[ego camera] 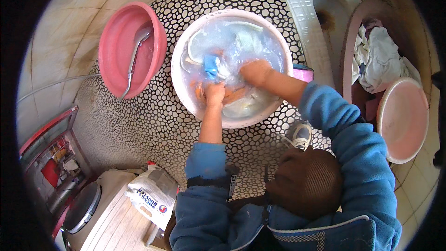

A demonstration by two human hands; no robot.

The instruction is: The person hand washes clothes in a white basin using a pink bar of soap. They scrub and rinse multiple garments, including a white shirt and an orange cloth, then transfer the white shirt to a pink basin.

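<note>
A large pale pink plastic basin (178,76) stands on the floor, filled with cloudy, sudsy water. White, orange and blue cloth lies soaking in it. My left hand (213,92) is at the near left part of the basin, its fingers partly under water, touching the orange cloth (234,94). Just above that hand a piece of blue cloth (210,67) and some white cloth (223,69) break the surface. My right hand (256,72) is dipped into the water at the right; its fingers are hidden, so its grip cannot be told.
A pink basin (115,52) with a metal ladle (131,66) stands at the left. At the right are a squat toilet (299,10), a large tub (348,59) with white clothes (378,55), and a small pink basin (404,122). A white printed bag (153,195) lies lower left.
</note>
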